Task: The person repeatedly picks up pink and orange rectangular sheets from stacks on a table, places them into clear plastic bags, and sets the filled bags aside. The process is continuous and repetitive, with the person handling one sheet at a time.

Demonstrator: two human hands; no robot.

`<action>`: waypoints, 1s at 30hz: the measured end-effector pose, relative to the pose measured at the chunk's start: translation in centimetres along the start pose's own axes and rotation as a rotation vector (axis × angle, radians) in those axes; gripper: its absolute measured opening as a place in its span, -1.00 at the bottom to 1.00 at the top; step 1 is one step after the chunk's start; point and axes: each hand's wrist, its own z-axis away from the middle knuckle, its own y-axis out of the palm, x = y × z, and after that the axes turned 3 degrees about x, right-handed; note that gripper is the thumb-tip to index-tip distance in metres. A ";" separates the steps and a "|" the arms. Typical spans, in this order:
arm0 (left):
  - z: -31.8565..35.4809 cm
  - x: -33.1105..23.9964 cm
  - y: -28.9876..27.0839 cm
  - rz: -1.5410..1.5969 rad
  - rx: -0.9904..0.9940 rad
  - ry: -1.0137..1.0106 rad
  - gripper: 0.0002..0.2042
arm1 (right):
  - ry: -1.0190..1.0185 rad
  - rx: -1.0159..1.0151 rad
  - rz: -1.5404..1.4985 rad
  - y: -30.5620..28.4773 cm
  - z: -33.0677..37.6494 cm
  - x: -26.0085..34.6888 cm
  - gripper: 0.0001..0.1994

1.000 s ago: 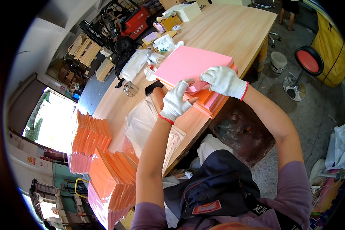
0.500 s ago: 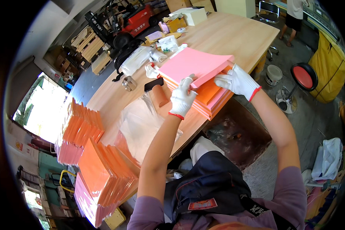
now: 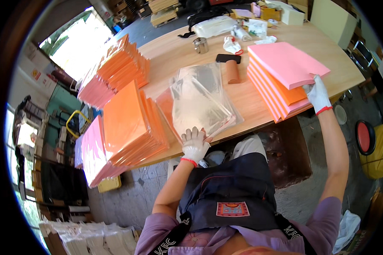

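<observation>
My left hand [image 3: 195, 144], in a white glove with a red cuff, is open with its fingers resting at the near edge of a pile of clear plastic bags [image 3: 200, 93]. Far to the right, my gloved right hand [image 3: 317, 94] grips the near right corner of a pink paper stack [image 3: 289, 63], thumb on top and the other fingers partly hidden under it. That stack tops a pile of alternating orange and pink paper stacks [image 3: 270, 91]. The pink stack sits slightly askew on the orange one below.
Plastic-wrapped orange and pink packs [image 3: 130, 123] stand at the table's left, with more packs [image 3: 115, 70] behind. A phone [image 3: 228, 58], a brown cylinder [image 3: 232, 72], a metal cup [image 3: 201, 45] and a spare glove [image 3: 231, 45] lie beyond the bags. A stool [image 3: 364, 137] stands on the right.
My left hand has let go of the pink stack and moved left and nearer to the plastic bags. The right hand stays at the stack's corner. My view has turned left.
</observation>
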 end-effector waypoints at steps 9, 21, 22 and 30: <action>-1.6 3.3 0.2 0.073 0.064 -0.055 -0.76 | -0.050 0.141 -0.009 3.0 12.1 -1.4 -0.67; 1.3 7.4 1.9 0.764 -0.144 -0.290 -0.72 | 0.515 0.413 0.042 3.0 20.4 -13.1 -0.47; 1.6 7.1 1.5 0.650 -0.146 -0.259 -0.73 | 0.493 0.366 0.045 3.1 20.3 -13.4 -0.47; 1.7 6.1 1.0 0.337 -0.173 -0.335 -0.80 | 0.532 0.378 -0.085 2.4 19.6 -15.7 -0.66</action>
